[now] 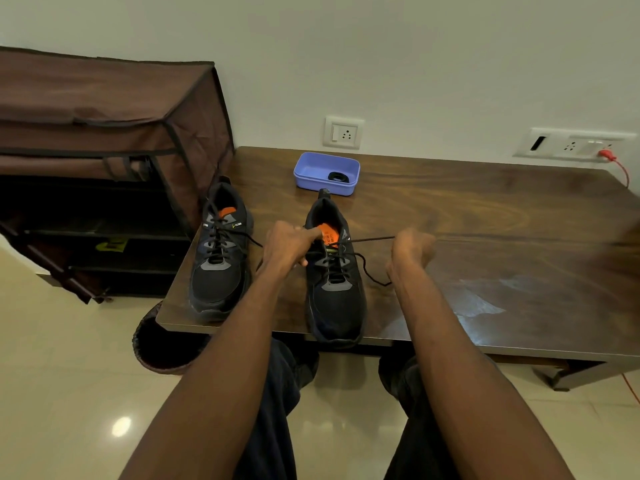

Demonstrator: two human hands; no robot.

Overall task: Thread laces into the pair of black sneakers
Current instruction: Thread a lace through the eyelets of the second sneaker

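Two black sneakers stand toes toward the person on a dark wood surface against a pale wall, a lilac tray behind them. One brown fabric rack sits beside it. The left hand grips the right sneaker's collar; the blurred right hand pinches its taut lace.

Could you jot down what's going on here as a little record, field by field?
activity: person lacing black sneakers on a wooden table
left sneaker: laced, untouched
right sneaker: being laced
left hand: at the right sneaker's collar, fingers curled; grip unclear
right hand: pulls lace taut sideways
behind: purple tray holding a black ring
beside table: brown fabric shoe rack
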